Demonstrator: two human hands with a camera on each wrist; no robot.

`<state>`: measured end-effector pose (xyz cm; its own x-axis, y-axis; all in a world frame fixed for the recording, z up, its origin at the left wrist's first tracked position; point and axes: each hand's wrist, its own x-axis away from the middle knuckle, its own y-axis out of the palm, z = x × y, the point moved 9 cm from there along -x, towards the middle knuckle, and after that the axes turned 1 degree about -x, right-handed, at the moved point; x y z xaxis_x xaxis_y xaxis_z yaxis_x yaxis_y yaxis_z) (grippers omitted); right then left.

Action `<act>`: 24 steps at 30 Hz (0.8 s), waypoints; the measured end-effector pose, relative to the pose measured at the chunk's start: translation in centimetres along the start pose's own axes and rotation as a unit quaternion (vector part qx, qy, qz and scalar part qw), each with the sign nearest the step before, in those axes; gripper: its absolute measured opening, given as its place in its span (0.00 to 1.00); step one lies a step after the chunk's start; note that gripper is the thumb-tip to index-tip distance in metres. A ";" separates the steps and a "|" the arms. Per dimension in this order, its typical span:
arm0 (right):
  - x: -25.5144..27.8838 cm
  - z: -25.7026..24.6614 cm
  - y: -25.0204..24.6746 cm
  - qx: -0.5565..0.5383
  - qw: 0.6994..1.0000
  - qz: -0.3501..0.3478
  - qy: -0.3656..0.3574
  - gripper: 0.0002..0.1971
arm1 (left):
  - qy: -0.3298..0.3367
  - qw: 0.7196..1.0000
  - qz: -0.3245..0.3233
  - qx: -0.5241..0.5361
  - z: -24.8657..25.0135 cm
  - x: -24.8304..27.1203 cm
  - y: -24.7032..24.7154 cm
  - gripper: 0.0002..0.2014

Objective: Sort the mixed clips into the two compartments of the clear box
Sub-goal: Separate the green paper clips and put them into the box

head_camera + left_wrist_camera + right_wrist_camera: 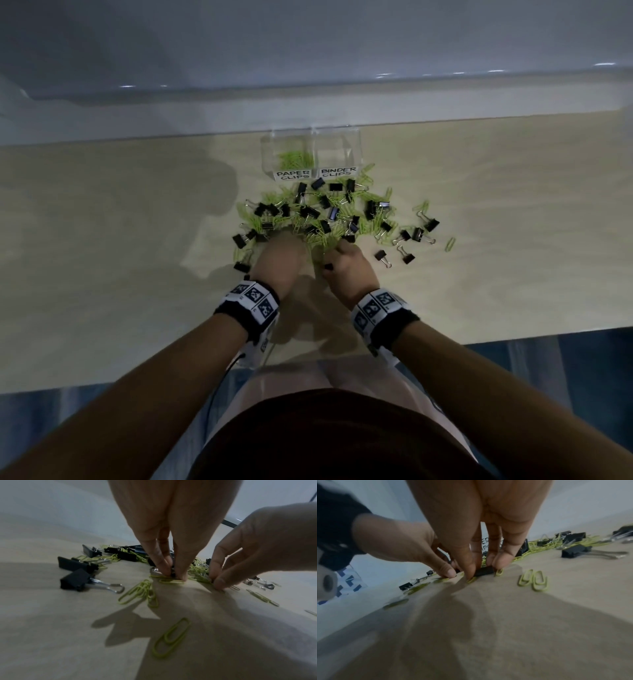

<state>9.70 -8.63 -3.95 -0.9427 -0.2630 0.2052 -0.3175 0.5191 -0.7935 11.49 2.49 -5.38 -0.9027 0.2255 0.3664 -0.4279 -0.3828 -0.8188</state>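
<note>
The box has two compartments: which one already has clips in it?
The left compartment, labelled PAPER CLIPS, holds a heap of green paper clips. The right one, labelled BINDER CLIPS, shows none.

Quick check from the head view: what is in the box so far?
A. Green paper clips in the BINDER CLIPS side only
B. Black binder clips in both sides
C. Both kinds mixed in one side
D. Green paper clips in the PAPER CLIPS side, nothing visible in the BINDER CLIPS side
D: green paper clips lie behind the PAPER CLIPS label of the clear box, while no clips show in the BINDER CLIPS side.

One clear box (310,150), two hands, uncounted clips.
</note>
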 end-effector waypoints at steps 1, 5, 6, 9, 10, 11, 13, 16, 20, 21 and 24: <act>0.2 -0.1 0.1 -0.006 1.000 0.007 -0.013 0.05 | -0.001 1.000 0.004 0.007 0.0 -0.1 -0.2 0.08; 0.6 0.2 -0.9 -0.080 0.996 0.014 -0.043 0.04 | 0.011 1.000 -0.003 0.017 0.1 0.0 -0.6 0.12; 0.8 0.3 -1.4 -0.106 0.993 0.019 -0.046 0.04 | 0.012 1.000 -0.003 0.017 0.1 0.1 -0.8 0.12; 1.0 2.6 -3.7 -0.135 0.989 0.050 0.000 0.08 | 0.011 0.999 0.037 0.033 0.1 0.4 -2.6 0.12; 1.0 3.9 -4.8 -0.125 0.989 0.071 0.024 0.09 | 0.009 0.997 0.060 0.041 -0.1 0.5 -3.5 0.12; 1.0 5.2 -6.0 -0.108 0.988 0.098 0.042 0.10 | 0.006 0.995 0.084 0.048 -0.4 0.6 -4.4 0.11; 1.3 8.0 -8.4 -0.072 0.984 0.145 0.075 0.10 | 0.000 0.990 0.128 0.053 -1.2 0.6 -6.1 0.11; 1.5 10.8 -10.3 0.000 0.979 0.160 0.123 0.10 | -0.005 0.986 0.165 0.004 -2.1 0.1 -7.4 0.12; 0.5 8.1 -9.1 0.056 0.988 0.129 0.068 0.11 | 0.036 0.991 0.128 -0.030 0.4 -0.7 -5.9 0.12; 0.1 6.9 -8.3 0.049 0.992 0.107 0.048 0.11 | 0.064 0.992 0.107 -0.033 1.7 -1.0 -5.0 0.13; -1.4 4.0 -5.6 0.046 0.998 0.034 0.012 0.13 | 0.131 0.988 0.045 -0.061 5.0 -2.4 -2.0 0.17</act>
<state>13.19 -14.41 -2.08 -0.9643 -0.2092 0.1625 -0.2435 0.4586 -0.8546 14.31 -1.77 -2.45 -0.8876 0.4259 0.1755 -0.3231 -0.3043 -0.8961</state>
